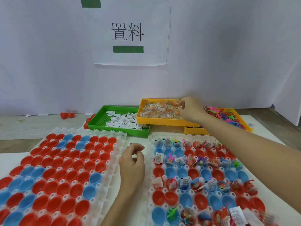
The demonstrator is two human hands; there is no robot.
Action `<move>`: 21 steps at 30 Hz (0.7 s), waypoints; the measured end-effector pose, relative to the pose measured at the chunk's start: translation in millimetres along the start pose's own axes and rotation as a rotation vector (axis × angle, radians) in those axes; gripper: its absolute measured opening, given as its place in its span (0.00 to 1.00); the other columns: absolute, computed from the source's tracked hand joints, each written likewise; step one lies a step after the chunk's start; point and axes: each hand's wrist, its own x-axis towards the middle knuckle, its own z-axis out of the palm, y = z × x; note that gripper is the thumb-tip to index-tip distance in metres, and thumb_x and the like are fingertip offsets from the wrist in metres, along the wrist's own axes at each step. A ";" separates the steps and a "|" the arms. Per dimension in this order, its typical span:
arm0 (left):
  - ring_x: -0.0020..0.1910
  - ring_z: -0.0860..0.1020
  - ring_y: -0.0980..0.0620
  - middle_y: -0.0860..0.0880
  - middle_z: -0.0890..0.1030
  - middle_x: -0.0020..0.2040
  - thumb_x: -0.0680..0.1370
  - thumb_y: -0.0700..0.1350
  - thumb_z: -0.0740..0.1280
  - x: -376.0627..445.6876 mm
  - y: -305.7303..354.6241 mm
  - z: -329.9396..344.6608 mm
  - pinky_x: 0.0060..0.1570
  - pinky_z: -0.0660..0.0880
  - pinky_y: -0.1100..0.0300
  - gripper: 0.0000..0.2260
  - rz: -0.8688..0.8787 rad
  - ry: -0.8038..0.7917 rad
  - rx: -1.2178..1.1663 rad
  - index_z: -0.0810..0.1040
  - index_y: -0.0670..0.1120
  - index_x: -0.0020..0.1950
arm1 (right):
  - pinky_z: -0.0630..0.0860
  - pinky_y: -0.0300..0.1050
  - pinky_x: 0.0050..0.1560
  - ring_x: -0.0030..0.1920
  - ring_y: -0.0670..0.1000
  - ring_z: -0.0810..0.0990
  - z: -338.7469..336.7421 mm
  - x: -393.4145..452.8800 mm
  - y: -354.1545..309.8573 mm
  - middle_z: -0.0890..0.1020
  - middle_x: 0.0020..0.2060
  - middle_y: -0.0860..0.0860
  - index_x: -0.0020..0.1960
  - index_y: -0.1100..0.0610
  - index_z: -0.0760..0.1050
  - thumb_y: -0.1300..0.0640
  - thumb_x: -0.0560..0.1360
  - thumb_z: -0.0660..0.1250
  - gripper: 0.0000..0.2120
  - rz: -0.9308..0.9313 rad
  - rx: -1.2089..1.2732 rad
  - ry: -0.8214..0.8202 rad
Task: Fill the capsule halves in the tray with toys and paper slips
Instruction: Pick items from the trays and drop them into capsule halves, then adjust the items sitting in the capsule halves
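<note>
White wall [48, 62] stands behind the table [260, 124], and a paper sign [130, 33] with two printed characters and a green bar hangs on it. Two white capsule trays lie side by side at the near edge. On the left tray [112, 173] the red and blue capsule halves [68, 175] hold nothing. On the right tray [149, 190] some rows of halves already hold paper slips and small toys, and other rows between them hold nothing.

Toward the far edge stand three bins: a green bin [97, 118] with folded paper slips [122, 121], a yellow bin [140, 110] with small clear packets of coloured beads [159, 110], partly resting on the green one, and another yellow bin [244, 124] with pink and red rubbery toys [228, 116] at the right.

The right hand [190, 110] reaches into the bead bin with fingers bent down on the packets; I cannot tell if it grips one. The left hand [132, 162] hovers between the two trays, fingers loosely curled and holding nothing that shows. A few loose red halves [66, 115] lie by the wall.
</note>
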 end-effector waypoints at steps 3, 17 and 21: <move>0.47 0.79 0.57 0.57 0.81 0.45 0.76 0.39 0.61 2.4 -2.1 -3.1 0.48 0.78 0.53 0.12 -0.035 0.013 -0.042 0.79 0.56 0.44 | 0.79 0.58 0.56 0.55 0.61 0.81 14.7 14.6 2.5 0.83 0.54 0.63 0.55 0.67 0.79 0.55 0.77 0.70 0.15 0.064 -0.088 -0.059; 0.46 0.79 0.57 0.56 0.81 0.44 0.73 0.44 0.60 5.6 -4.5 -2.7 0.49 0.79 0.47 0.10 -0.040 -0.012 -0.054 0.79 0.56 0.44 | 0.80 0.56 0.45 0.41 0.61 0.80 5.5 12.0 3.1 0.82 0.37 0.62 0.40 0.68 0.80 0.68 0.77 0.62 0.10 -0.036 -0.025 0.137; 0.45 0.79 0.56 0.56 0.81 0.43 0.72 0.44 0.59 6.7 -6.2 -2.0 0.49 0.79 0.45 0.10 -0.058 -0.002 -0.065 0.79 0.56 0.43 | 0.78 0.47 0.46 0.43 0.52 0.79 -5.0 -2.1 -0.4 0.82 0.42 0.55 0.50 0.61 0.81 0.63 0.79 0.65 0.06 -0.098 0.088 0.228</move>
